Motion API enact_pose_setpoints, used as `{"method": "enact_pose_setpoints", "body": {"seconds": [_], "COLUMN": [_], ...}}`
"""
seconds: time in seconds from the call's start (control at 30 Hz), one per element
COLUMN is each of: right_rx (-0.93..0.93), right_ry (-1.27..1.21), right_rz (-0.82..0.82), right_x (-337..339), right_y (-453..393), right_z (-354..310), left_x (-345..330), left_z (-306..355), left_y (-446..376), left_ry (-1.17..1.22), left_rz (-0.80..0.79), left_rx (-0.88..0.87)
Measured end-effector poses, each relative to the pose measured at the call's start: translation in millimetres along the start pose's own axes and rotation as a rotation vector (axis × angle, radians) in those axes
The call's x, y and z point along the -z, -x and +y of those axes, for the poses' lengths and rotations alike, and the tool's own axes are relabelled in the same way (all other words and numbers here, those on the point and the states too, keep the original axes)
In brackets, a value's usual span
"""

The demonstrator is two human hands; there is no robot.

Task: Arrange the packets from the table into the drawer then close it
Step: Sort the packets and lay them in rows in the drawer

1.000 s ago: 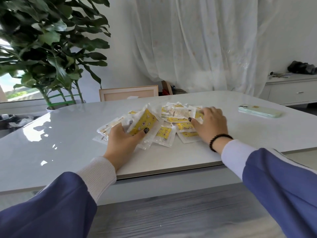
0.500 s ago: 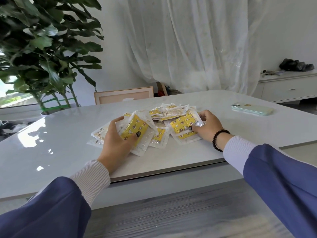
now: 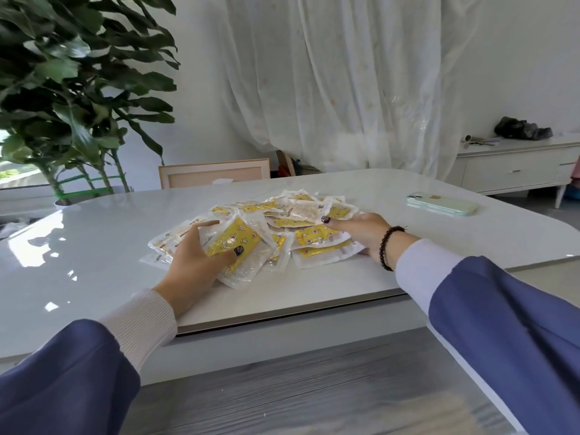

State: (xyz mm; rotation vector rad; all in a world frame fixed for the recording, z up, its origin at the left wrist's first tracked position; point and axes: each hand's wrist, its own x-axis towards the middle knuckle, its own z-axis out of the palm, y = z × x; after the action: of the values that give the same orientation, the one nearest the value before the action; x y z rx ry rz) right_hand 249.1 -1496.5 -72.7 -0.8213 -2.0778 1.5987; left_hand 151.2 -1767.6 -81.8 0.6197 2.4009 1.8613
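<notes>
A loose pile of clear packets (image 3: 301, 211) with yellow printed fronts lies mid-table on the glossy white table (image 3: 94, 246). My left hand (image 3: 196, 262) grips a small stack of packets (image 3: 233, 241) at the pile's left side, thumb on the yellow front and fingers curled over the far edge. My right hand (image 3: 365, 230) is at the pile's right edge, thumb laid over the top packets. Its fingers are tucked under them, out of sight. No open drawer is in view.
A pale green phone (image 3: 442, 204) lies on the table to the right. A chair back (image 3: 213, 172) stands behind the table, and a large potted plant (image 3: 62, 89) at the left. A white sideboard (image 3: 514, 171) stands far right.
My right hand let the lifted yellow packet down and moved its thumb further onto the pile. My left hand kept its stack, lowering it slightly toward the table.
</notes>
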Motion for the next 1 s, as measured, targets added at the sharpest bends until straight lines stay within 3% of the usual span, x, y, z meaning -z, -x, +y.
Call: {"method": "enact_pose_setpoints", "body": {"seconds": [0.13, 0.37, 0.57, 0.67, 0.9, 1.0], "right_rx": [0.092, 0.172, 0.492, 0.589, 0.796, 0.730], "right_ry": [0.122, -0.395, 0.130, 0.335, 0.485, 0.430], "right_rz": [0.130, 0.164, -0.051, -0.073, 0.066, 0.064], "right_x": [-4.0, 16.3, 2.0, -7.1, -12.6, -17.6], "right_y": [8.0, 21.1, 28.7, 34.2, 38.9, 40.0], "right_z": [5.1, 16.5, 14.1, 11.9, 6.9, 6.6], "left_x": [-1.2, 3.1, -2.3, -4.0, 0.9, 1.0], "left_z": [2.6, -0.1, 5.6, 8.6, 4.7, 5.3], "left_y": [2.6, -1.5, 6.6, 14.0, 11.0, 11.0], "left_ry": [0.029, 0.159, 0.002, -0.092, -0.037, -0.055], "left_rz": [-0.004, 0.098, 0.069, 0.021, 0.040, 0.033], "left_rx": [0.010, 0.069, -0.044, -0.114, -0.097, -0.084]}}
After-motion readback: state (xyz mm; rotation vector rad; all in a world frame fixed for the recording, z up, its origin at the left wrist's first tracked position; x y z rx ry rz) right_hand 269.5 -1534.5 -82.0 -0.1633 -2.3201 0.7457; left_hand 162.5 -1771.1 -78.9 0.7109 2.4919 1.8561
